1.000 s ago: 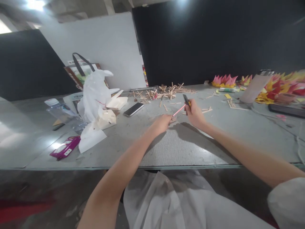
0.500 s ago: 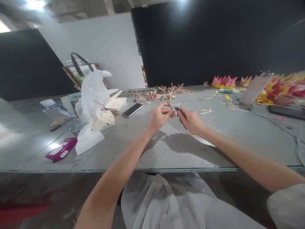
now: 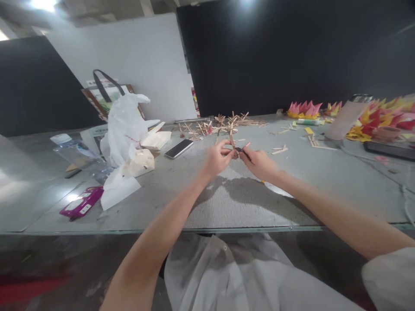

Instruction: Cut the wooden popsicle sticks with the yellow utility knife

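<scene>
My left hand is closed, pinching a flat wooden craft stick that rises from its fingertips. My right hand is closed around a small dark flat piece; its exact kind is too small to make out. The tip of this piece meets the stick just at the left fingertips, where fingers partly hide the contact. Both hands are held over the middle of the grey table. Behind them lies a loose pile of wooden sticks.
Left of my hands are a phone, a white plastic bag, a clear bottle and a purple packet. On the right stand a frosted bottle and pink-and-yellow paper flowers. A white cable trails there.
My right hand has shifted slightly left, bringing the dark piece against the stick in my left hand. Its thumb and fingers have turned a little. The left hand stays nearly still.
</scene>
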Action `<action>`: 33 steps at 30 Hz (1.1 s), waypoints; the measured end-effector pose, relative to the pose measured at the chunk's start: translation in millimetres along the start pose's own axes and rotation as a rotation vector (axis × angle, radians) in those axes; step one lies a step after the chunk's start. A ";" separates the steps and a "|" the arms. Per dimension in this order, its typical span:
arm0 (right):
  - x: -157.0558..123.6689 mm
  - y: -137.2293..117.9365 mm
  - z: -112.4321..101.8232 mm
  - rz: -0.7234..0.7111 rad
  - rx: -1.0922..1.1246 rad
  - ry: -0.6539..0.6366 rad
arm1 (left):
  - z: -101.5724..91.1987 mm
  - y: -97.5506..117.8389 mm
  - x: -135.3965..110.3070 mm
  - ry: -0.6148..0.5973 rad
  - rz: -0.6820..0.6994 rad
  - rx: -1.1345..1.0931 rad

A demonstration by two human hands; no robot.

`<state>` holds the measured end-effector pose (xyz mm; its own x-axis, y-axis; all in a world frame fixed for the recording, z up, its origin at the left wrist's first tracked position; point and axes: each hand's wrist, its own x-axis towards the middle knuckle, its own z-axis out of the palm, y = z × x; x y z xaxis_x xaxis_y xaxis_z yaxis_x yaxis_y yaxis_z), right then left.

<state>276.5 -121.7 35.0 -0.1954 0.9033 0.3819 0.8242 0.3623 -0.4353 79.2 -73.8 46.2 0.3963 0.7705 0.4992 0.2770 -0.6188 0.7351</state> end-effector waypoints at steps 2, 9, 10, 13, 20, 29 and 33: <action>-0.1 0.2 -0.3 -0.010 -0.012 -0.001 | -0.2 0.7 -0.3 -0.010 0.007 0.008; -0.4 -0.6 -0.5 0.003 -0.073 -0.036 | -0.4 1.7 -1.5 -0.006 0.031 0.039; -0.3 -0.4 -0.4 -0.005 -0.094 -0.044 | 0.0 1.4 -1.4 -0.004 0.032 0.044; -0.3 0.6 -0.9 -0.038 -0.200 -0.056 | 2.1 -0.1 -1.1 -0.014 0.008 0.046; -0.7 -1.4 -4.8 -0.055 -0.350 -0.095 | 4.8 -4.5 -1.5 -0.043 -0.015 0.083; -0.9 -4.2 1.1 0.037 -0.228 -0.116 | 8.1 -13.4 -2.1 -0.071 0.020 0.272; -1.1 -3.0 2.1 0.041 -0.201 -0.135 | 12.9 -16.9 -4.0 -0.085 0.003 0.313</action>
<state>273.2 -123.2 34.2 -0.2179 0.9437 0.2489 0.9196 0.2839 -0.2715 84.2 -68.4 25.9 0.4655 0.7611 0.4518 0.5264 -0.6484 0.5500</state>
